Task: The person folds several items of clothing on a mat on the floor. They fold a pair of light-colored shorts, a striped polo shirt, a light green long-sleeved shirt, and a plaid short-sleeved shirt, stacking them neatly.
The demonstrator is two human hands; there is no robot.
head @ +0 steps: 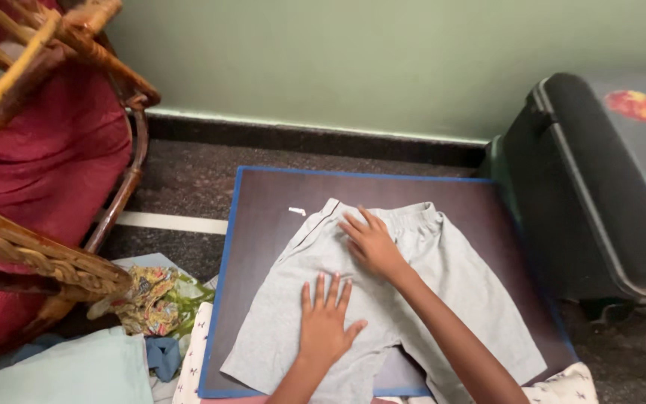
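A pair of light grey shorts lies spread flat on a dark brown board with a blue edge, waistband toward the wall. My left hand rests flat on the left leg of the shorts, fingers spread. My right hand presses flat near the waistband, fingers pointing up and left, its forearm crossing the shorts. Neither hand grips anything.
A cane chair with a red cushion stands at the left. A dark suitcase sits at the right. Patterned and pale blue clothes lie heaped at the lower left. A small white scrap lies on the board.
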